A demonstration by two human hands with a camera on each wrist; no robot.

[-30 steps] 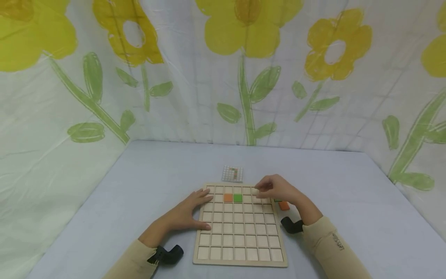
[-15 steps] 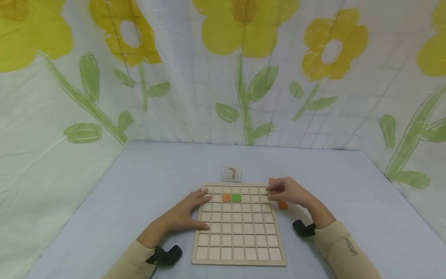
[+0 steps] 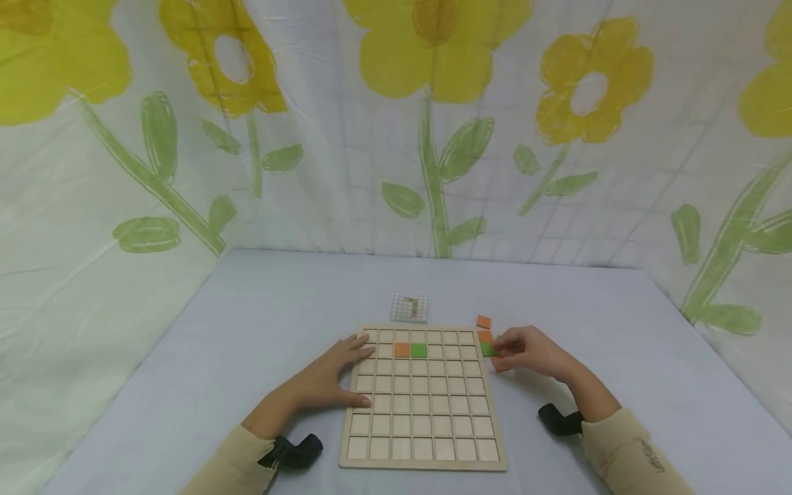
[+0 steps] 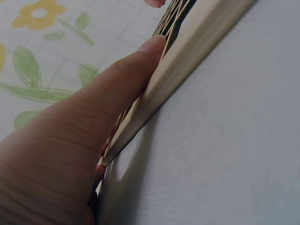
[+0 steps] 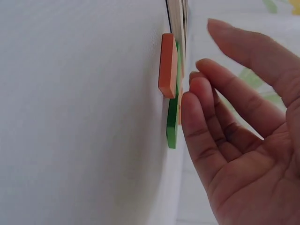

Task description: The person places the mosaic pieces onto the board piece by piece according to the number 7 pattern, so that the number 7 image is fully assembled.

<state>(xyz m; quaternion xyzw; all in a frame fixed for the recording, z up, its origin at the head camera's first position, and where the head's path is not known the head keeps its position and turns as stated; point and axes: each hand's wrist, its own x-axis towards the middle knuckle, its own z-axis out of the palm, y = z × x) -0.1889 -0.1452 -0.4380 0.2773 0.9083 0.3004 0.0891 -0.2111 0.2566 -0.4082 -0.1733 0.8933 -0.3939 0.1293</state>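
Observation:
A wooden grid board [image 3: 411, 445] lies on the table with an orange tile [image 3: 402, 350] and a green tile [image 3: 419, 350] side by side in its second row. My left hand [image 3: 328, 377] rests across the board's left edge, fingers spread; the left wrist view shows the thumb [image 4: 117, 82] on the rim. Off the board's upper right side, my right hand [image 3: 535, 354] hovers at a small heap of loose orange and green tiles. In the right wrist view, its bent fingers stay apart from the thumb and hold nothing, beside an orange tile [image 5: 167, 65] and a green tile [image 5: 172, 124].
A small printed grid card [image 3: 409, 308] with a coloured pattern lies just behind the board. One loose orange tile [image 3: 484, 322] sits behind the heap. A white curtain [image 3: 334, 172] painted with yellow flowers hangs at the table's far edge.
My right hand has moved right, from above the board's upper right cells to the loose tiles, uncovering several of them. The left hand has stayed on the board.

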